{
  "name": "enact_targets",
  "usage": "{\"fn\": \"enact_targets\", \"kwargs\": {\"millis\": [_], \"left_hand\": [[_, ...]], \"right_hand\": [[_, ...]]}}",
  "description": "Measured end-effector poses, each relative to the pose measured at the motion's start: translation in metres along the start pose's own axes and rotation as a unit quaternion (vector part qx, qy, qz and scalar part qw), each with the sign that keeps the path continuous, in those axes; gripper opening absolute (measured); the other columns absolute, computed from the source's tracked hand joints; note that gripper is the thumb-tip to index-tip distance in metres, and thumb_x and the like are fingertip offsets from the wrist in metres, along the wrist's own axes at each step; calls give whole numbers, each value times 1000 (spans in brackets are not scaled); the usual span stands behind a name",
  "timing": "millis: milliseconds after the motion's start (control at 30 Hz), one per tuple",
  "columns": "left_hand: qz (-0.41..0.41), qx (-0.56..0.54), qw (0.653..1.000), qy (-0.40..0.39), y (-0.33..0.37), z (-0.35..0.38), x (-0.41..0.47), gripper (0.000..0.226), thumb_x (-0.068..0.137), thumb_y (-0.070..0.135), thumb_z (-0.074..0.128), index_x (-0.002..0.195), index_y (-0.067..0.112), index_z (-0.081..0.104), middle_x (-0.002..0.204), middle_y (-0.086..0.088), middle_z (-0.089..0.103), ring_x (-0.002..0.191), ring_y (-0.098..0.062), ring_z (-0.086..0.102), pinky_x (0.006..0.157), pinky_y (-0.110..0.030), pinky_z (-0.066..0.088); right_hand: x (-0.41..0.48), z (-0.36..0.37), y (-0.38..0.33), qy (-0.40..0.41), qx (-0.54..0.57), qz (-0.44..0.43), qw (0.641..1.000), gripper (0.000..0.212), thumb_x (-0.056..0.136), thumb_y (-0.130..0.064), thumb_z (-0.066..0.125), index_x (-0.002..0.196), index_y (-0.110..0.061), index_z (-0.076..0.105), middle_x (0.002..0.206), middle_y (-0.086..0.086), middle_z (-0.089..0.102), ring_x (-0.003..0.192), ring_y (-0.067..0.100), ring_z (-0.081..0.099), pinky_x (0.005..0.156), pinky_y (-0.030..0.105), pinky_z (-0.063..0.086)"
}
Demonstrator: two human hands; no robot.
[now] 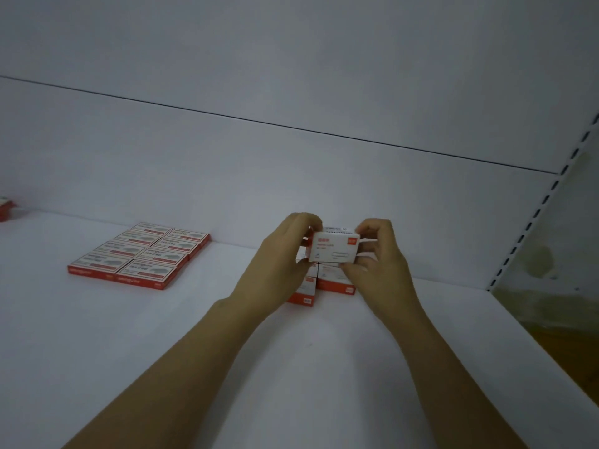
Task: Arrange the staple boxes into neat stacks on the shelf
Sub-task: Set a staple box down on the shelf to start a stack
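Shelf (324, 367): white, flat, runs the full width of the view; carries every box listed below.
Back panel (291, 150): white, behind the shelf; one thin dark seam crosses it, slanting down to the right.
Side surface (551, 273): right of the shelf, dull and stained.
Slotted upright (534, 218): white strip with a row of dark slots, at the right end of the back panel.
Forearms: two, bare, enter from the lower edge and converge towards the middle of the shelf.
Block of staple boxes (142, 254): left of centre, near the back panel; eight flat boxes, white tops with red sides, laid in two columns of four, edges touching, one layer deep.
Left hand (278, 264): right of the block; fingers curled over the top left corner of the held box, thumb below it.
Right hand (379, 264): opposite the left; fingers curled over the top right end of the held box, thumb under its lower right corner.
Held box (334, 249): white face with red marks, gripped between both hands, long side level; above the lower boxes; whether it touches them cannot be told.
Lower boxes (335, 283): red and white, on the shelf directly beneath the hands, largely hidden by them; count unclear.
Edge box (5, 209): red and white, at the far left, cut off by the frame.
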State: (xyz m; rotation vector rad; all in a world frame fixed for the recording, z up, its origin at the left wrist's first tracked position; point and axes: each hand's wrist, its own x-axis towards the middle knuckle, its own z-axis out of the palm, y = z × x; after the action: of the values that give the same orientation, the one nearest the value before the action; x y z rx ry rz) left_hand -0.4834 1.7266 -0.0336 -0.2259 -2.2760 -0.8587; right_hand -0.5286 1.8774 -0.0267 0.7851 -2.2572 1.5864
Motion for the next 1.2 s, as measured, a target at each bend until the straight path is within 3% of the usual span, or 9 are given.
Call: {"fn": "enact_targets", "kwargs": {"millis": [100,300,400,467,600,800,1200], "left_hand": [[46,38,998,37,-2,1,-2,44,80,-3,68,118,9,48,123,-8,54,101,-9,50,91,1,33],[115,81,987,83,-7,4,0,56,70,-8,75,107,16,42,121,-14,56,102,-22,57,98,-7,32],[128,95,982,101,-6,4,0,53,70,-4,76,107,15,43,121,-15,56,103,-27,59,92,-20,45],[133,97,980,108,-7,3,1,53,69,-4,76,108,14,45,120,-15,57,102,-27,59,89,-25,51],[102,60,989,94,-8,0,2,47,70,-2,77,113,4,57,115,-13,61,97,-12,57,89,-2,41],[2,6,998,57,-5,-5,3,59,75,11,77,129,16,53,121,0,62,95,0,54,81,1,40],[-7,12,999,43,-7,-5,3,54,76,12,76,125,14,56,121,-2,62,94,0,52,76,5,37]], "right_hand": [[-4,4,-1,10,-33,-38,999,50,82,3,64,85,-38,34,111,2,47,102,19,58,70,18,58],[-4,5,-5,31,-59,-84,994,54,82,2,65,86,-40,32,119,1,38,105,15,51,70,11,55],[-4,4,-7,33,-64,-105,992,55,82,3,66,87,-40,31,119,2,37,107,14,50,71,8,53],[-5,3,-8,31,-64,-105,992,53,82,3,66,91,-37,33,119,0,36,108,14,50,75,16,56],[-2,-2,-8,24,-72,-90,993,45,81,-2,68,103,-27,38,123,-3,40,99,11,53,73,17,57],[1,-7,-6,-11,-59,1,998,45,82,-10,70,109,-30,41,118,-2,55,94,12,56,68,15,54],[0,-8,-7,-12,-87,-9,996,44,80,-7,70,109,-27,44,119,1,55,87,7,56,63,9,51]]}}
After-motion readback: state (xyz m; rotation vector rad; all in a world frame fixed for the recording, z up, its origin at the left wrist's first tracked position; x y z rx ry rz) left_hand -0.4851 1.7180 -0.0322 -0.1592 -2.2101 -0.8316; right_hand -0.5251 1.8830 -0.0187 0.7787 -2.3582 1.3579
